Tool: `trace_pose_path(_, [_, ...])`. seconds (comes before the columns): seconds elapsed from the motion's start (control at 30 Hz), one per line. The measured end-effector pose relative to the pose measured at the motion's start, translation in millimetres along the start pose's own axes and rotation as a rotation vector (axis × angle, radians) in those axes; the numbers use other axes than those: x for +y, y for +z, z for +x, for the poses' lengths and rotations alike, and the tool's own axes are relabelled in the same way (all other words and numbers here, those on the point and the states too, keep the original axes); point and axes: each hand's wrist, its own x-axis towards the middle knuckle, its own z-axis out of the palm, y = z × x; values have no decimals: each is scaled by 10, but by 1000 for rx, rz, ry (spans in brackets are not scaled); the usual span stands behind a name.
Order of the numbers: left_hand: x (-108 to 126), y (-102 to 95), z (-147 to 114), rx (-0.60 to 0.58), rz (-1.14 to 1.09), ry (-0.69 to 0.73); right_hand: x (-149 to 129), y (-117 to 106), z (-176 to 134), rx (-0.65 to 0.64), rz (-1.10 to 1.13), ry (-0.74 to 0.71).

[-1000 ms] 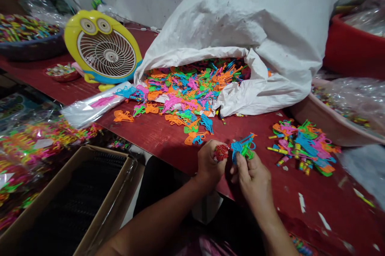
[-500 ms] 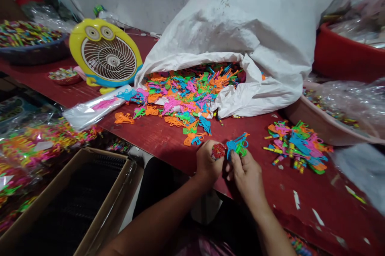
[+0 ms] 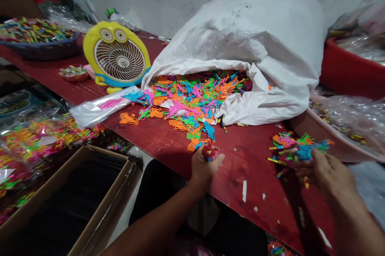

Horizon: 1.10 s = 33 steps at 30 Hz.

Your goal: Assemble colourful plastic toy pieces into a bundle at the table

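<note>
My left hand [image 3: 203, 168] rests on the front edge of the red table [image 3: 168, 140], closed around a small red item [image 3: 209, 152] that has bits of other colours in it. My right hand [image 3: 327, 172] is out to the right, at the small pile of coloured plastic toys [image 3: 284, 144]. Its fingers pinch a blue and green toy bundle [image 3: 309, 150] just above that pile. A big white sack [image 3: 255, 39] lies open at the back, spilling many coloured plastic toys [image 3: 192, 95] onto the table.
A yellow desk fan [image 3: 117, 55] stands at the back left, with clear plastic bags [image 3: 99, 107] in front of it. A cardboard box [image 3: 75, 200] sits below the table's left edge. A pink basin [image 3: 313, 128] and a red tub [image 3: 349, 71] are on the right.
My right hand has left my left hand and swung right to the small pile, carrying the blue and green bundle. The left hand has stayed put with the red item.
</note>
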Motion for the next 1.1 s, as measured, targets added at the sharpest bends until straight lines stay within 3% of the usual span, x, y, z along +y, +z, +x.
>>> trace_pose_path(0.07, [81,-97,-5,19,-69,-39,13,-177,100,91,-442,76])
trace_pose_path(0.13, [135,-181,-4,2,-103,-47,-88,-113,4,196,-654,44])
trace_pose_path(0.2, [145,-229,6,-23,-117,-27,-298,199,-209,145,-487,-215])
trace_pose_path(0.27, [122,-243,22,-37,-105,18,-579,667,-416,-116,-133,-627])
trace_pose_path(0.3, [105,-244,31,-45,-94,43,-728,915,-485,-258,-31,-740])
trace_pose_path(0.37, [77,-241,46,-57,-86,72,-998,1361,-532,-440,73,-792])
trace_pose_path(0.43, [64,-240,57,-62,-93,73,-1185,1682,-484,-516,131,-745])
trace_pose_path(0.53, [51,-237,65,-68,-84,60,-1259,1905,-361,-543,193,-670])
trace_pose_path(0.63, [22,-237,69,-67,-32,53,-1149,1873,-278,-547,273,-563])
trace_pose_path(0.8, [-18,-256,68,-67,8,60,-863,1500,-330,-543,449,-337])
trace_pose_path(1.0, [-2,-74,71,-72,2,6,-665,1178,-777,-436,887,-45])
trace_pose_path(1.1, [11,103,87,-97,-73,-65,-601,1122,-1007,-506,948,9])
